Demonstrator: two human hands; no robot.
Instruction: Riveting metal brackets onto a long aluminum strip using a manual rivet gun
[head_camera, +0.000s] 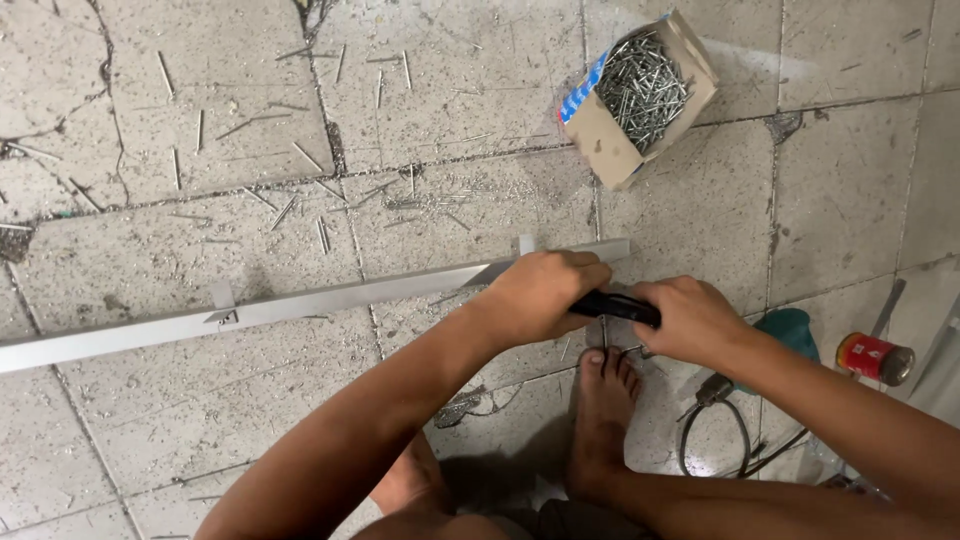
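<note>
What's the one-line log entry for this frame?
left hand: grips black tool handle | right hand: grips same handle | tool over metal strip | open nail box beyond

Black tool (615, 306) mostly hidden inside both fists. Metal strip (300, 305) cut off at left picture edge, its right part behind left hand (540, 295). Red can (873, 358) too blurred to identify.

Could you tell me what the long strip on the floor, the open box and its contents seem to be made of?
The long pale grey strip looks like metal, probably aluminium: flat, straight-edged, with a dull sheen. The open brown box looks like plain cardboard, matte with folded flaps. The thin grey nails in it look like steel wire, glinting slightly. Both hands grip a black-handled tool; its material is unclear.
</note>
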